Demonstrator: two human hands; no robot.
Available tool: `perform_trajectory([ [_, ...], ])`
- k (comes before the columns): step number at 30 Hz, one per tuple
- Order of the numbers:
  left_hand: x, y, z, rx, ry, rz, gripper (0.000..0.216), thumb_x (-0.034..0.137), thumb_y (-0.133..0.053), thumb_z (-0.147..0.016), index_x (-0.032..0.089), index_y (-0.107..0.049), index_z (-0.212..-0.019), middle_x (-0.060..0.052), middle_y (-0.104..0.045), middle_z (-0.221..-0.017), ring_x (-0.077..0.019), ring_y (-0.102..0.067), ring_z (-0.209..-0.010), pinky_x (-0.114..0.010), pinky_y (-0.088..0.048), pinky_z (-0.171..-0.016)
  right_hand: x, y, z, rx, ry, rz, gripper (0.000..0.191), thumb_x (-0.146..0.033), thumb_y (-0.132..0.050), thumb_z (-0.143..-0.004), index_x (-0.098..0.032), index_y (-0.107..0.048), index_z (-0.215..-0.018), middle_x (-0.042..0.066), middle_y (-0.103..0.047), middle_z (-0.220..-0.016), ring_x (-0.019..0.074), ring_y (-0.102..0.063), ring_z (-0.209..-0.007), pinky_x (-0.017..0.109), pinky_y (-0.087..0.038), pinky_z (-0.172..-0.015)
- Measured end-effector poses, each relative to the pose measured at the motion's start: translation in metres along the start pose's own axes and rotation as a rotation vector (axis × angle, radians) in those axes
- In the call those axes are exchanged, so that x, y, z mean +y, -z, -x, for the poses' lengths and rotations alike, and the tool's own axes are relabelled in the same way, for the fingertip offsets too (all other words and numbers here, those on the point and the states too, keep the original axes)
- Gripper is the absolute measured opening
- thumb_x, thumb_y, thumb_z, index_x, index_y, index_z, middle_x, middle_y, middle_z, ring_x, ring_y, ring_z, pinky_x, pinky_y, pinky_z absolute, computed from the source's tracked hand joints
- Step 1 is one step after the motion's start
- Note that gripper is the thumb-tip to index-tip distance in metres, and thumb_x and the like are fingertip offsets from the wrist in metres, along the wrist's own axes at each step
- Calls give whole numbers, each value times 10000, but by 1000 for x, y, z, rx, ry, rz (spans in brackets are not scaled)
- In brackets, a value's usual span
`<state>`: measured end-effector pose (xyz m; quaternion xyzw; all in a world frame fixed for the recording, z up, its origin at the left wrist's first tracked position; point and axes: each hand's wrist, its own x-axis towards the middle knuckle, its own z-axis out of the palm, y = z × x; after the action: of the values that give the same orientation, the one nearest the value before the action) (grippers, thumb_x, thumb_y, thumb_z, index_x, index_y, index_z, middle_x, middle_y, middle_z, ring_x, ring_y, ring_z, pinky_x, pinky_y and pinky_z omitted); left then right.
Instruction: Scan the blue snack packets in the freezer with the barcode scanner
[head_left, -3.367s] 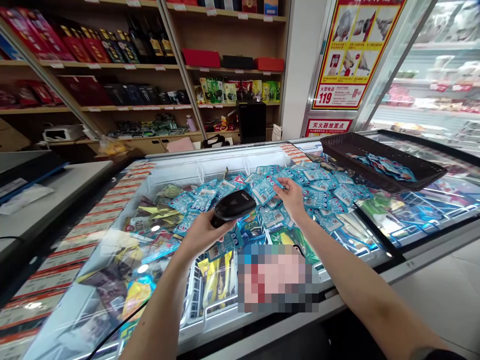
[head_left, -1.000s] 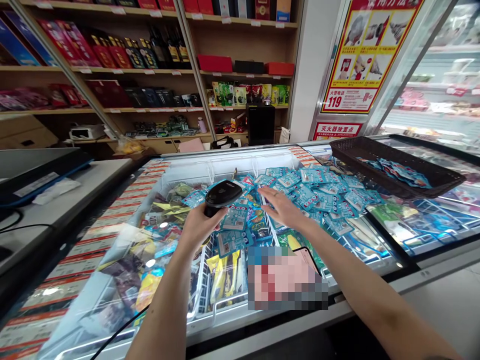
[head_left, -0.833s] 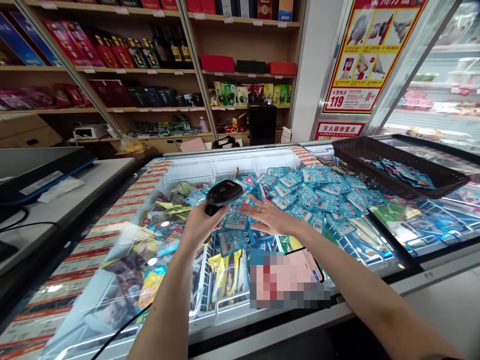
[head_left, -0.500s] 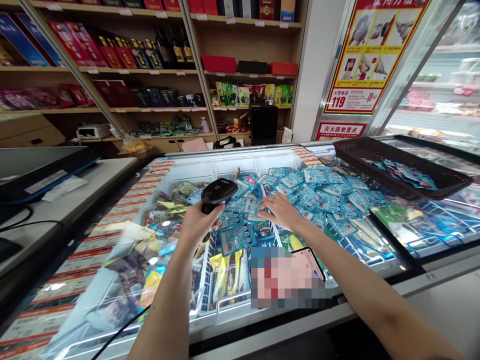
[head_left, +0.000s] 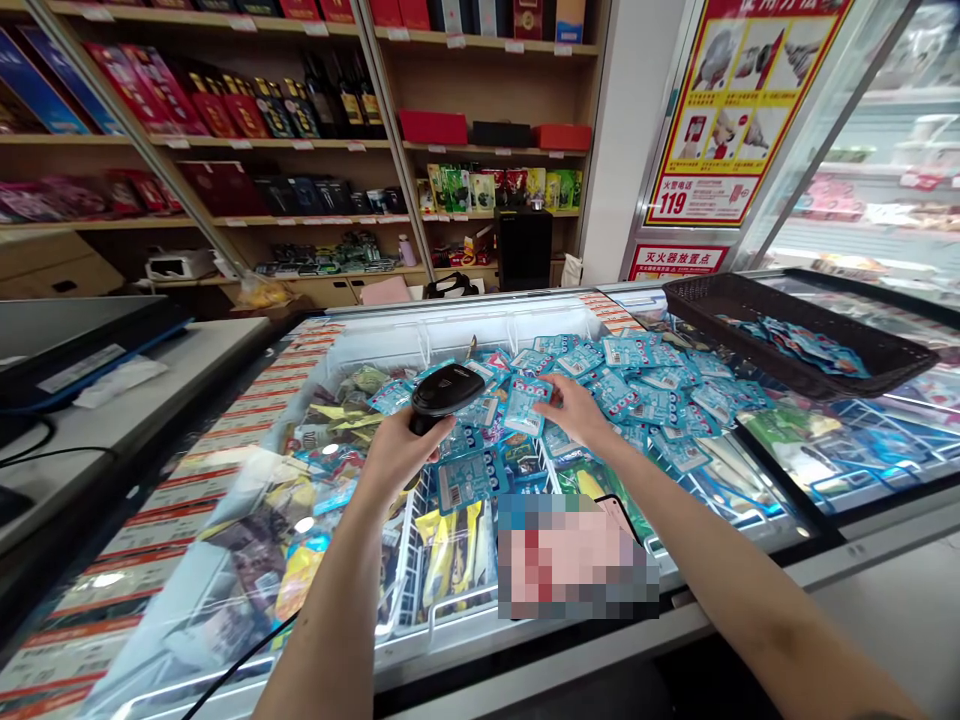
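My left hand (head_left: 397, 455) grips a black barcode scanner (head_left: 444, 391) over the open chest freezer (head_left: 420, 330); its cable runs down along my forearm. My right hand (head_left: 576, 410) pinches a blue snack packet (head_left: 523, 405) and lifts it just right of the scanner head. A heap of the same blue packets (head_left: 637, 385) lies spread across the freezer top behind my right hand. Below my hands, more packets and yellow ice-cream wrappers fill the wire baskets.
A dark woven tray (head_left: 795, 340) with a few blue packets rests on the freezer's glass lid at right. A phone (head_left: 619, 515) lies near the front rim. A counter (head_left: 112, 400) with a dark device stands at left. Shelves of boxes and bottles (head_left: 300, 100) line the back wall.
My right hand swept flat over the packets, then closed on one blue packet and raised it beside the scanner. My left hand kept the scanner almost still.
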<state>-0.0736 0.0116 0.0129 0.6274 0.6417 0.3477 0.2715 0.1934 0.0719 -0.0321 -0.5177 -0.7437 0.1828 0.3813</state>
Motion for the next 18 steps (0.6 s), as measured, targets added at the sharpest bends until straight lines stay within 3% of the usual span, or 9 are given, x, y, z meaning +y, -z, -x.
perform_trajectory([
  [4,5,-1,2,-19,-15,-48,356,516,-594,-692,161,-588,-720,-7,-587,-483,-175,-565,-455,-245,-368,-456,12,8,-6,182,-179,-448,390,-477,-605,-732,-188,-567,-990,-1,-591,-687,180,-598,-557,348,-529,-534],
  [8,10,-3,6,-146,-27,0,360,514,-605,-694,158,-574,-736,-6,-586,-496,-180,-581,-474,-247,-385,-465,22,16,-9,290,-253,-796,384,-482,-651,-692,-200,-534,-925,-25,-587,-634,194,-649,-596,327,-558,-537],
  [18,19,-12,11,-316,-103,-2,362,507,-579,-744,152,-577,-812,5,-568,-512,-156,-561,-461,-236,-394,-456,21,15,-5,248,-239,-862,359,-467,-673,-689,-217,-505,-885,-47,-564,-590,196,-660,-592,327,-565,-543],
])
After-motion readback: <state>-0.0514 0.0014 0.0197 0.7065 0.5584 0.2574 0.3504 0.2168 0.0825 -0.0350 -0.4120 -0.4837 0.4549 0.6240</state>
